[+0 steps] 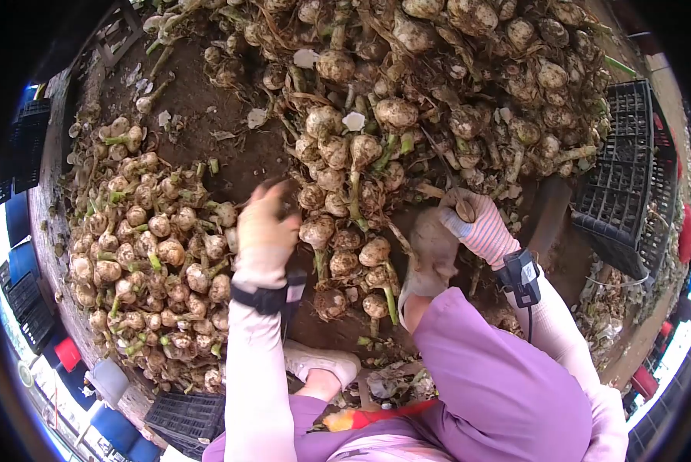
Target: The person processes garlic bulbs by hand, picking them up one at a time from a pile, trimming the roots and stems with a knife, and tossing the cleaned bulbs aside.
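My left hand (pixel 267 231), in a pale glove, is smeared by motion between the two garlic heaps; whether it holds anything cannot be made out. My right hand (pixel 475 223) wears a striped glove and is closed around the wooden handle (pixel 464 210) of a knife, whose thin dark blade (pixel 438 150) points away from me. Trimmed garlic bulbs (pixel 159 225) with short stem stubs are heaped on the left. Soil-caked garlic (pixel 398 113) with roots and longer stems lies in front of both hands.
Black plastic crates stand at the right (pixel 613 169) and lower left (pixel 184 416). My shoes (pixel 430 250) are among the bulbs on the bare soil (pixel 230 146), where loose skins are scattered. Blue containers (pixel 118 431) line the left edge.
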`<state>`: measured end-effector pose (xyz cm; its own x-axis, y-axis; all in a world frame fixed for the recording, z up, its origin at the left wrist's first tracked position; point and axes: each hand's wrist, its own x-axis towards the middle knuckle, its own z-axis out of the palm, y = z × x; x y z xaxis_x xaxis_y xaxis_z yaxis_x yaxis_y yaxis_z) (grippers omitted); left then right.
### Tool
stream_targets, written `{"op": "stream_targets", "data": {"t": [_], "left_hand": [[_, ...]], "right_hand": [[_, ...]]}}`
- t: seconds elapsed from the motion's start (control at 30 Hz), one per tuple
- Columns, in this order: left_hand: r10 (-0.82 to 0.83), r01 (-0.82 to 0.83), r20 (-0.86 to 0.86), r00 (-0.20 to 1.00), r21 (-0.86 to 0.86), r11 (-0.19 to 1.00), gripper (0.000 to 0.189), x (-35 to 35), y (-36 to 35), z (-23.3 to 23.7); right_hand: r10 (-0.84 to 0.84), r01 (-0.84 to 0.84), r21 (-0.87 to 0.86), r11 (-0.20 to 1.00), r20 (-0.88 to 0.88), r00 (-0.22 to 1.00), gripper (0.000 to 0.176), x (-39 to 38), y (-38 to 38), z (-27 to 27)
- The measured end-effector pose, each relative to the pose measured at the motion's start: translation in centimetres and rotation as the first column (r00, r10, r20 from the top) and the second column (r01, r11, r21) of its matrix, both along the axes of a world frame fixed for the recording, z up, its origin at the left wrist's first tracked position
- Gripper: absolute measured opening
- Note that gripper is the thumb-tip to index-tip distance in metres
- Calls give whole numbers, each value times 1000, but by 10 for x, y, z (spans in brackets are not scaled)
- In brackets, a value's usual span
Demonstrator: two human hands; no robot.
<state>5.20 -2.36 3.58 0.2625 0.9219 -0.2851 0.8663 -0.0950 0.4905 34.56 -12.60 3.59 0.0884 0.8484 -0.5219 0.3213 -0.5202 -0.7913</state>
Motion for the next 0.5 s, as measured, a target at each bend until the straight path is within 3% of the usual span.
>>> {"op": "stream_targets", "data": {"t": [0.07,0.13,0.17,0.2,0.27,0.3,0.33,0.37,0.4,0.43,0.47,0.5], "left_hand": [[-149,84,-386,910,-180,980,62,22,6,-30],[-189,122,-394,899,-190,974,66,27,16,-26],[-226,154,-406,885,-201,967,70,28,20,-23],[-216,212,-372,903,-52,976,68,14,17,-41],[-199,190,-53,979,-140,972,73,4,17,-30],[37,34,258,965,-264,964,72,2,8,-26],[300,-72,501,812,-424,903,71,-3,-3,-21],[371,59,643,670,-544,837,69,-16,-13,-20],[366,62,644,672,-540,839,69,-17,-20,-29],[492,240,800,343,-582,777,73,-13,-29,-41],[609,424,793,-24,-543,725,81,1,-33,-36],[680,308,718,151,-688,658,79,10,-41,-22]], "right_hand": [[12,-12,-39,999,-4,1000,32,-1,-1,-1],[-62,69,54,996,-121,991,20,-5,-2,-6],[-28,28,18,999,-33,999,21,-5,2,5],[-37,37,11,999,-32,999,21,-3,-1,3],[38,-35,102,994,-32,999,23,1,-2,-2],[32,-28,102,994,-34,999,23,2,-2,0],[92,-93,130,987,10,996,22,2,0,6],[153,-160,155,975,57,987,22,1,1,11],[149,-156,159,975,57,987,22,1,3,13],[256,-274,208,939,111,960,23,0,6,16],[357,-390,245,888,171,918,23,-1,7,17],[394,-417,245,875,139,908,27,-4,8,19]]}}
